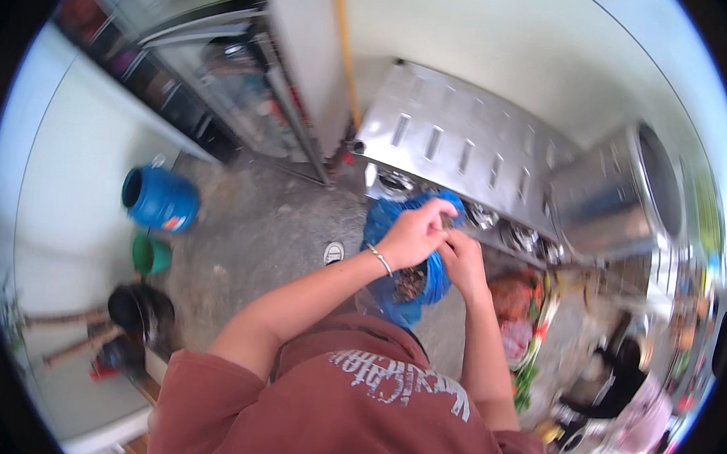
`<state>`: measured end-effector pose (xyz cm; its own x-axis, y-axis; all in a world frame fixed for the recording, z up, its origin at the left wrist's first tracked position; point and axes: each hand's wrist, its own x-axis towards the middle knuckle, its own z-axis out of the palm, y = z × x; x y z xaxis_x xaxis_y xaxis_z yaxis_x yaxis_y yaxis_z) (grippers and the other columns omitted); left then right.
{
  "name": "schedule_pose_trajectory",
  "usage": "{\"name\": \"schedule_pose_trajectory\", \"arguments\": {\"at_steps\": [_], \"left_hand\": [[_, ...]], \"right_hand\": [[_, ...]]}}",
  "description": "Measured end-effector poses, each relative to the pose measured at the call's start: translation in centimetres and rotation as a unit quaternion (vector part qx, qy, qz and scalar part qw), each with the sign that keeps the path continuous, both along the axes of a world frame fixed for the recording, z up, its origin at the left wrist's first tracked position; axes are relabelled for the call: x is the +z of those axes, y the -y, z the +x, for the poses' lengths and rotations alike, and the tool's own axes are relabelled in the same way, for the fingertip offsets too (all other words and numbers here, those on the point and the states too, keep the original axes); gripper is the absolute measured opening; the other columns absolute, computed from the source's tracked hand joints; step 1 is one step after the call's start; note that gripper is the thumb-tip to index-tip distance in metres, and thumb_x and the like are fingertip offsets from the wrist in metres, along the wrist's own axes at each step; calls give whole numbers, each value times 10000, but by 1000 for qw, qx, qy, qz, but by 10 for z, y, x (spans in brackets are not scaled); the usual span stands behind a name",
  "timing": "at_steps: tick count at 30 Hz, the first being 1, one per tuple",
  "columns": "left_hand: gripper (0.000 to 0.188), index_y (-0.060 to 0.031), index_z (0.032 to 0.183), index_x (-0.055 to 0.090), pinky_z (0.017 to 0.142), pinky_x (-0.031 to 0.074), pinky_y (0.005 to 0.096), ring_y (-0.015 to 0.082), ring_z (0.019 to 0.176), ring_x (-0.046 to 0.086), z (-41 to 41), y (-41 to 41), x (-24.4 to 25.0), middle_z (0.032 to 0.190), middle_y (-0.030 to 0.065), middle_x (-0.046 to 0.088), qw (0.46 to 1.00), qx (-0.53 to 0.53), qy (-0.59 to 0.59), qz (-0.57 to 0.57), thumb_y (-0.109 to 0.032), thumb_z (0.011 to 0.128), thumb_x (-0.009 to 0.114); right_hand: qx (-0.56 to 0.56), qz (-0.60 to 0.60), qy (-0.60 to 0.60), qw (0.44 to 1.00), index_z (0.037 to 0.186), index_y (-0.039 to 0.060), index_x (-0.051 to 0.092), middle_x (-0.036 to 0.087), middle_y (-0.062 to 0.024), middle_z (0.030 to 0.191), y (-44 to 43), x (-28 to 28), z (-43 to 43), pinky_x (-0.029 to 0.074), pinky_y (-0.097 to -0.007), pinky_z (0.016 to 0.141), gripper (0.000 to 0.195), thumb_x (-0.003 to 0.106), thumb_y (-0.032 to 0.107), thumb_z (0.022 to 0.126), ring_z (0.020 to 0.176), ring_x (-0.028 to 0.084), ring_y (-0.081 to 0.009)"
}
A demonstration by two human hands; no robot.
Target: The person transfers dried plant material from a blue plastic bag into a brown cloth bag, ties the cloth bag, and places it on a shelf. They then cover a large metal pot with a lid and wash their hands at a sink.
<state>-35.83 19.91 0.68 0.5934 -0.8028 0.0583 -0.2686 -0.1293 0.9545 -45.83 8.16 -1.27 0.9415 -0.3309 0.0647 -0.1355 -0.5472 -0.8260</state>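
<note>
A blue plastic bag (pixel 379 221) is spread open below my hands. Loose brown dried material (pixel 411 284) shows inside it. My left hand (pixel 417 232), with a silver bracelet on the wrist, reaches over the bag. Its fingers are bent around a small brown piece (pixel 446 221), too blurred to name. From the other side my right hand (pixel 464 259) meets it, and its fingertips pinch at the same piece. My forearms and fingers hide part of the bag and its contents.
A slotted stainless steel table (pixel 459 134) stands beyond the bag, with metal burners (pixel 482 217) along its near side. A large steel pot (pixel 608 195) is at right. Bagged vegetables (pixel 515 294) lie on the floor. A blue barrel (pixel 164 199) and green bucket (pixel 151 255) stand left. A person (pixel 624 384) is lower right.
</note>
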Motion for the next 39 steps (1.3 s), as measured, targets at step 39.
{"name": "schedule_pose_trajectory", "arguments": {"at_steps": [39], "left_hand": [[362,-11,1256,428,968,352,293,188,1065,500,248,-661,8,1205,126,509,544,755,326,167,-171,942,347]], "right_hand": [[-214,597,-208,745,756,89,486,519,-20,751,-327,-220,371,479,-434,807,143,500,185,860,774,533,-189]]}}
